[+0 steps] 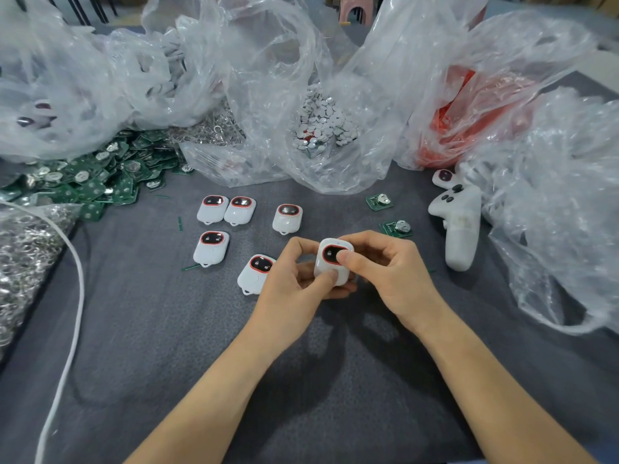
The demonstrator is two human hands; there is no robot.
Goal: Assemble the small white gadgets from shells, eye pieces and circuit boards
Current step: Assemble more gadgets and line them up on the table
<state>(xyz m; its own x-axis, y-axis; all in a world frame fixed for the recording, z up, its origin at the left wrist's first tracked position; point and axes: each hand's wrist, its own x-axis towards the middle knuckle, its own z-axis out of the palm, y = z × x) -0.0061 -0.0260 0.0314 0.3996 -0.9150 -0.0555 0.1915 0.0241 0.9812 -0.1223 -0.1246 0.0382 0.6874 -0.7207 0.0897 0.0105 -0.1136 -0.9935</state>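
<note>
Left of your hands, five finished gadgets (pixel 211 247) lie face up on the grey bench (pixel 150 329): smooth white rounded shells, red-rimmed dark ovals. Both your left hand (pixel 288 289) and right hand (pixel 392 276) have their grip clamped on a sixth gadget (pixel 330 254) above the bench, thumbs hiding part of its oval. Rightward, crinkled clear bags (pixel 552 195) blur their contents.

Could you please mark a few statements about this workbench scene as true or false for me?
1. The left hand and the right hand both hold one white gadget. True.
2. The held gadget lies face down in the hands. False: its dark eye piece faces up, under the right thumb.
3. The pile of green circuit boards lies at the right. False: it lies at the left.
4. Two loose circuit boards lie on the cloth, beyond and right of the held gadget. True.
</note>
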